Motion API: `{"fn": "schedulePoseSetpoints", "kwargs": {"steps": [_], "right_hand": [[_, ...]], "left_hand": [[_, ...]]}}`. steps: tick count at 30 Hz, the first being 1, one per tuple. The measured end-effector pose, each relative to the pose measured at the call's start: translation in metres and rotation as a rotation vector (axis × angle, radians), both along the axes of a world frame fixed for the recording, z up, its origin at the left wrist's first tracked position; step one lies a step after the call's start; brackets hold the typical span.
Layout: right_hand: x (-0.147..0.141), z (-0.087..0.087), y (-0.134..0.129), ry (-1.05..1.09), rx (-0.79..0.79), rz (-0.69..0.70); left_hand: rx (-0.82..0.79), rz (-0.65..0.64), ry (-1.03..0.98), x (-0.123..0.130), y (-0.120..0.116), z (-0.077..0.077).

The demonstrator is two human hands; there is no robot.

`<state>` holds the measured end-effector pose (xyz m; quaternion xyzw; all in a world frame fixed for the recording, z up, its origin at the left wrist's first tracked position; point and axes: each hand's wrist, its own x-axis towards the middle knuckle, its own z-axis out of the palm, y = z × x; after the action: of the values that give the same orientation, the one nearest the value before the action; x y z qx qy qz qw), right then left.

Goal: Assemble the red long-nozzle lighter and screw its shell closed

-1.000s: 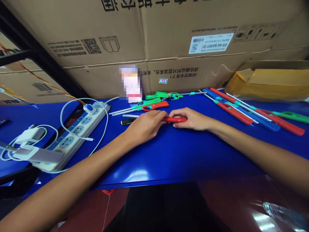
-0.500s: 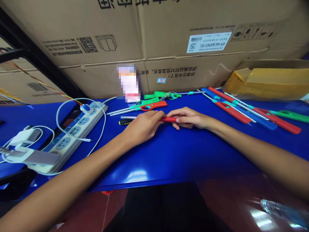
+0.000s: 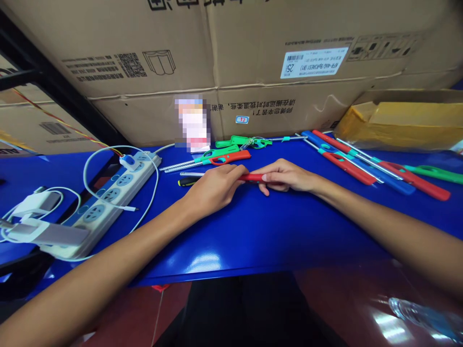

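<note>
Low over the blue table, both my hands are closed on a red long-nosed lighter (image 3: 253, 178). My left hand (image 3: 219, 188) covers the lighter's front half, and a metal barrel sticks out past it to the left. Around the rear of the red handle are the thumb and fingers of my right hand (image 3: 285, 176). A black and yellow handle (image 3: 187, 181), perhaps a screwdriver's, shows just left of my left hand; the rest of it is hidden. Behind the hands lie a red lighter (image 3: 233, 157) and a green lighter (image 3: 228, 151), with opened green casing pieces (image 3: 235, 141) beyond.
Several red, blue and green lighters (image 3: 361, 164) lie at the right, before a yellow-taped carton (image 3: 405, 120). A power strip (image 3: 103, 205) with white cables occupies the left. A phone-like upright object (image 3: 194, 125), blurred out, leans against the large cardboard box (image 3: 249, 62) behind.
My right fingers have curled closer around the red handle, and the right hand has shifted very slightly. My left hand stays in place.
</note>
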<state>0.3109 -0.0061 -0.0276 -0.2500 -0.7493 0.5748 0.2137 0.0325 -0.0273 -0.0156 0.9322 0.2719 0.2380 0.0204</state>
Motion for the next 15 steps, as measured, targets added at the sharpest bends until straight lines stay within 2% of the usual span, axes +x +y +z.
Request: {"fn": "schedulePoseSetpoints", "kwargs": {"steps": [15], "right_hand": [[-0.0029,0.0057,-0.0013,0.010,-0.026,-0.003]], "left_hand": [[-0.025,-0.017,-0.016,0.0001,0.0021,-0.0037]]}}
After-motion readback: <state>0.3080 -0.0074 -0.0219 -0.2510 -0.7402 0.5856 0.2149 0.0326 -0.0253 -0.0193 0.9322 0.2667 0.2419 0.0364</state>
